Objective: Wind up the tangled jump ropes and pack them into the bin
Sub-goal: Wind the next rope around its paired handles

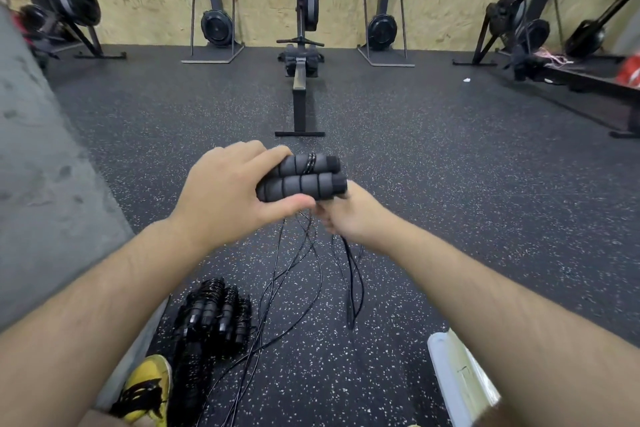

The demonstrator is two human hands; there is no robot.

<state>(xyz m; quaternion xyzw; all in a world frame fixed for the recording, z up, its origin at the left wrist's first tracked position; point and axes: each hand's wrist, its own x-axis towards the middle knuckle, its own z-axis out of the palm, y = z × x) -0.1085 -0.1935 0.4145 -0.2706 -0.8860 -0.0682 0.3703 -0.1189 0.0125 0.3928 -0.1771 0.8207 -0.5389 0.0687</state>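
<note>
The two foam handles (301, 177) lie side by side in the left hand (225, 194), which wraps round them; a few turns of cord (277, 274) already bind the upper one. Just below the handles the right hand (349, 215) grips the cord, which hangs to the floor in crossing loops. Below and left of the handles sits a pile (211, 315) of wound ropes; below and right, the bin (450, 367). The trailing loops run close to the pile, so winding may well snag it or tighten a knot. No writing is readable.
</note>
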